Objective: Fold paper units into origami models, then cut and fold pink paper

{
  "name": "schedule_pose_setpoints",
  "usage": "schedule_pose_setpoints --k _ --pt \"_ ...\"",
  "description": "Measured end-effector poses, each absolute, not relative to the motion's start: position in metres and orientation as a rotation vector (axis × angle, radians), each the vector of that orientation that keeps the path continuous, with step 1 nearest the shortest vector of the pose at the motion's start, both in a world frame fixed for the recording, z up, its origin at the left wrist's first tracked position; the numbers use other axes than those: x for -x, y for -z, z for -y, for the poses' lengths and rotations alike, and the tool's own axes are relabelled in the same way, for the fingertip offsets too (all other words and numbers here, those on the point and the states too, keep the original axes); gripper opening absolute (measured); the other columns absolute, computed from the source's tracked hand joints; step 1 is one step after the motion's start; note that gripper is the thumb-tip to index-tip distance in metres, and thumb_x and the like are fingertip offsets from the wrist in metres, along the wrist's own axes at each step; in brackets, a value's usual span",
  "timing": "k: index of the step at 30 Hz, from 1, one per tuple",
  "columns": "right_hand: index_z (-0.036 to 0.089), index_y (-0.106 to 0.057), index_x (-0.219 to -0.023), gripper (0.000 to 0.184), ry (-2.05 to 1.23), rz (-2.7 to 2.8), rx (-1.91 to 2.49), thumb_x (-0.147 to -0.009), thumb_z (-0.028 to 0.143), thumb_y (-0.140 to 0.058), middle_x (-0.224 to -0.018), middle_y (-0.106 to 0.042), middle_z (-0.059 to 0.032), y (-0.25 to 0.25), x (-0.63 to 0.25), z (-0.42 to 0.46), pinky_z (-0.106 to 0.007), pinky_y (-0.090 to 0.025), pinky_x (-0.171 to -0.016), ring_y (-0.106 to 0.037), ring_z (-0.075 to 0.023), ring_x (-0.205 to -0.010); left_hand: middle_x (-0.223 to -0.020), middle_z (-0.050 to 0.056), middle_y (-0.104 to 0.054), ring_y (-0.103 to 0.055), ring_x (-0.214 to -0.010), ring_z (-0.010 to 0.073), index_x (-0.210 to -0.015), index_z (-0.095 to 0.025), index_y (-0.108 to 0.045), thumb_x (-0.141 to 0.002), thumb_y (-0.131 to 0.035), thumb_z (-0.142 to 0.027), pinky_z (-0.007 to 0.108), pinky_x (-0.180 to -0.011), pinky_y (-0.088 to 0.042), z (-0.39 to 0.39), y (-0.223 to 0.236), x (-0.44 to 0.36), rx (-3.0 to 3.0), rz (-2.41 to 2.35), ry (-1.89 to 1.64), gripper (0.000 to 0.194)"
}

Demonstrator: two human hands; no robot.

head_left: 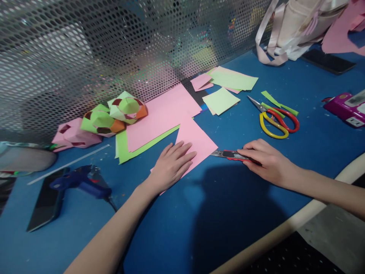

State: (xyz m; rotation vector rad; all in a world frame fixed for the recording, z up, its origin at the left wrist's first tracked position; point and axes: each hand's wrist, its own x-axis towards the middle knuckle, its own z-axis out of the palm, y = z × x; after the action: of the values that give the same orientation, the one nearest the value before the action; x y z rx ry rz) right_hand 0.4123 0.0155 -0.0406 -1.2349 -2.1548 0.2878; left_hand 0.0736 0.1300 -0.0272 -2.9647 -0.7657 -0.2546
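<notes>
My left hand (174, 164) lies flat with its fingers stretched over a folded pink sheet of paper (198, 139), pressing it to the blue tabletop. In my right hand (264, 160) is a utility knife (231, 154) with a red and black body. Its blade points left and meets the right corner of the pink sheet; whether the tip is inside the fold I cannot tell. Behind the sheet lies a stack of larger pink paper (162, 114) with green paper (125, 152) under it.
Scissors (278, 120) with red and yellow handles lie behind my right hand, near cut paper pieces (221, 101). A blue glue gun (82, 182) and a phone (47, 201) are at left. Folded paper shapes (128, 107) stand against the perforated metal panel (114, 42). A bag (299, 28) sits back right.
</notes>
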Motion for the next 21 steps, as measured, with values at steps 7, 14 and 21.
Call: schedule_pose_setpoints --k 7,14,21 --pt "0.012 -0.063 -0.123 0.030 -0.246 2.155 1.241 -0.094 0.013 -0.054 -0.106 -0.064 -0.0148 0.0399 -0.4090 -0.0144 -0.039 -0.051 -0.079 -0.057 -0.0259 -0.098 -0.146 0.010 -0.055 -0.048 -0.138 0.0311 -0.131 -0.025 -0.063 -0.102 -0.046 -0.031 0.057 -0.110 -0.040 -0.1298 0.0277 -0.0734 2.965 0.783 0.239 0.034" --pt "0.014 -0.062 -0.123 0.030 -0.261 2.153 1.256 -0.094 0.013 -0.054 -0.106 -0.064 -0.0137 0.0383 -0.4061 -0.0130 -0.038 -0.051 -0.077 -0.057 -0.0252 -0.096 -0.147 0.008 -0.055 -0.047 -0.139 0.0303 -0.131 -0.026 -0.063 -0.102 -0.046 -0.032 0.056 -0.112 -0.039 -0.1299 0.0294 -0.0728 2.983 0.805 0.246 0.034" --pt "0.014 -0.062 -0.124 0.031 -0.269 2.167 1.252 -0.094 0.014 -0.053 -0.105 -0.064 -0.0137 0.0397 -0.4051 -0.0127 -0.039 -0.051 -0.077 -0.057 -0.0251 -0.095 -0.147 0.009 -0.054 -0.046 -0.139 0.0296 -0.131 -0.026 -0.063 -0.102 -0.045 -0.032 0.055 -0.113 -0.037 -0.1296 0.0285 -0.0719 2.997 0.831 0.249 0.035"
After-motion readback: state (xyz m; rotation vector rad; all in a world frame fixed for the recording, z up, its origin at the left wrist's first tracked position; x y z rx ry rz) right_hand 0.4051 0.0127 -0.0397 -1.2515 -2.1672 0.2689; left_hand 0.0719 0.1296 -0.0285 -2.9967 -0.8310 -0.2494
